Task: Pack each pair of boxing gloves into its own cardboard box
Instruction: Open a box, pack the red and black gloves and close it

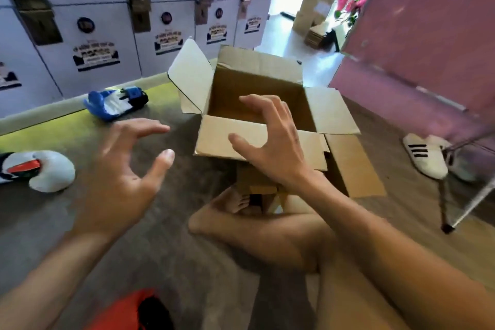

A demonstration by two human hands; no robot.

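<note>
At the near edge of the floor [166,249], an orange and black item [126,311] shows only in part, too cut off to name. The person sits with bare legs [267,236] crossed, feet tucked against the foot of the cardboard box [257,88]. The left hand [120,182] hovers above the floor to the left of the box, palm turned inward, fingers and thumb spread and lightly curved, holding nothing. The right hand [273,142] hangs over the box's near flap [222,139], fingers splayed and bent like a claw, gripping nothing; whether the thumb touches the flap I cannot tell. The box stands open with all four flaps folded outward, and its inside shows bare brown walls and bottom. A flat sheet of cardboard [356,169] lies just beside it on the right. Toward the left edge of the floor lies a white boxing glove [45,171] with orange and black marks, well apart from the box. Farther back, near the floor's far edge, lies a blue and white boxing glove [115,103]. On the right, a white shoe [426,155] with black stripes rests beside a metal leg [468,201]. Stacked white boxes [107,35] line the far side, and a pink wall [428,35] rises on the right.
</note>
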